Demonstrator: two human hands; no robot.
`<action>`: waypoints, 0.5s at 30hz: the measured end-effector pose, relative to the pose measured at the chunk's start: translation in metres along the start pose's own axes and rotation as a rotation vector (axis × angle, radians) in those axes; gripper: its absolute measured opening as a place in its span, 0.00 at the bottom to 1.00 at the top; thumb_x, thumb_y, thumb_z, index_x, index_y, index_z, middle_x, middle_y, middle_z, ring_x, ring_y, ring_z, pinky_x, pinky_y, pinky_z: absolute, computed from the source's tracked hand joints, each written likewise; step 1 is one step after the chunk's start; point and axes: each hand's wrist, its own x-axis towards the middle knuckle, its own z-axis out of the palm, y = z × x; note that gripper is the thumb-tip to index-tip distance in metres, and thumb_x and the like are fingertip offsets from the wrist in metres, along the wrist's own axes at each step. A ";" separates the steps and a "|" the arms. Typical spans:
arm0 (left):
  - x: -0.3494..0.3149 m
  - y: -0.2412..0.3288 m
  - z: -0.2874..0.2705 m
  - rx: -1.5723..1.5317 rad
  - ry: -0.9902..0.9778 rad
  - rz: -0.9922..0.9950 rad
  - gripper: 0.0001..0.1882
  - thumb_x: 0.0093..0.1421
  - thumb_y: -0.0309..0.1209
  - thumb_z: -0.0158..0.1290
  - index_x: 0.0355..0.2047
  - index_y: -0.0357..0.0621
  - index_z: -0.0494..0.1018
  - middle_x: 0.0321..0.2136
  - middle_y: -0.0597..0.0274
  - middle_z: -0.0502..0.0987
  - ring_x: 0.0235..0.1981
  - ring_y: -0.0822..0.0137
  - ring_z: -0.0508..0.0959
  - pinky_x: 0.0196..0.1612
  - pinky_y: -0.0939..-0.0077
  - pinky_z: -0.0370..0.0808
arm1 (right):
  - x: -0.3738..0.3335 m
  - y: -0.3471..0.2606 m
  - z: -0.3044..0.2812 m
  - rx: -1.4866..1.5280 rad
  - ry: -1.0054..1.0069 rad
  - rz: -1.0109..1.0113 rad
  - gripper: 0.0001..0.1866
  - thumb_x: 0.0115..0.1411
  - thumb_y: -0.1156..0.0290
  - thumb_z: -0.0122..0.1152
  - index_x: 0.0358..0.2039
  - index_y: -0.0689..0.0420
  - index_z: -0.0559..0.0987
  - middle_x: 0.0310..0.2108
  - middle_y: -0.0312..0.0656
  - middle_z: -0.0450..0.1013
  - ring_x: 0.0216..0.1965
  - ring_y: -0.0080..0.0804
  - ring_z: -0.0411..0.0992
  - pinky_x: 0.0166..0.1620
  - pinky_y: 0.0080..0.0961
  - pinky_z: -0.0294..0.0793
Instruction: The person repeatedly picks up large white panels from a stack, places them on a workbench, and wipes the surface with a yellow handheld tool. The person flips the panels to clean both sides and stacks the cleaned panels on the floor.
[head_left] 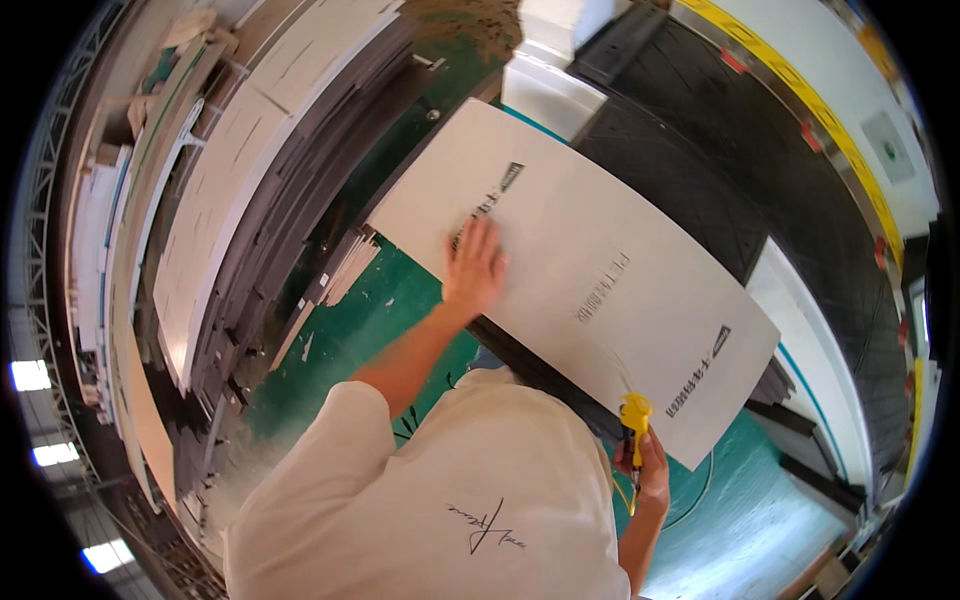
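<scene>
Step in hand, as judged: tool work at the near edge of the pale panel (570,215), which lies over a dark support (545,372) in front of the person. The left hand (475,270) rests flat on the panel, grip unclosed; the right hand (652,475) has its grip clamped on a yellow hand tool (637,412). Tool contact with the panel cannot be confirmed. The next move likely calls for a steady panel and controlled tool guidance.
</scene>
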 end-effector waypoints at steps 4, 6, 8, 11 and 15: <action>0.062 -0.147 0.010 0.128 0.054 -0.315 0.34 0.75 0.53 0.33 0.73 0.49 0.56 0.75 0.55 0.52 0.77 0.54 0.48 0.75 0.40 0.43 | 0.052 -0.076 0.085 -0.183 -0.199 0.057 0.28 0.75 0.55 0.45 0.68 0.60 0.67 0.28 0.36 0.74 0.26 0.19 0.65 0.31 0.18 0.64; 0.100 -0.197 -0.001 0.027 -0.029 -0.487 0.33 0.74 0.53 0.33 0.70 0.47 0.61 0.71 0.52 0.60 0.73 0.52 0.56 0.73 0.40 0.50 | 0.077 -0.093 0.125 -0.182 -0.148 0.025 0.28 0.76 0.56 0.45 0.68 0.59 0.67 0.28 0.35 0.74 0.25 0.19 0.65 0.31 0.18 0.64; 0.122 -0.233 -0.017 -0.138 -0.155 -0.570 0.31 0.74 0.52 0.36 0.67 0.45 0.65 0.67 0.50 0.67 0.70 0.51 0.64 0.71 0.44 0.57 | 0.099 -0.101 0.161 -0.218 -0.163 0.039 0.26 0.76 0.56 0.44 0.67 0.58 0.67 0.27 0.35 0.73 0.25 0.19 0.65 0.31 0.18 0.65; 0.145 -0.243 -0.007 -0.273 -0.097 -0.436 0.29 0.73 0.50 0.40 0.65 0.44 0.67 0.64 0.49 0.71 0.67 0.51 0.67 0.68 0.50 0.62 | 0.136 -0.107 0.182 -0.254 -0.192 0.001 0.23 0.77 0.55 0.43 0.62 0.57 0.70 0.27 0.35 0.72 0.25 0.19 0.66 0.31 0.19 0.67; 0.161 -0.190 0.017 -0.135 0.061 -0.073 0.34 0.72 0.49 0.45 0.71 0.42 0.58 0.71 0.50 0.60 0.73 0.52 0.58 0.72 0.50 0.55 | 0.172 -0.109 0.181 -0.136 0.065 -0.246 0.20 0.77 0.54 0.43 0.55 0.57 0.72 0.27 0.36 0.71 0.27 0.22 0.69 0.32 0.22 0.70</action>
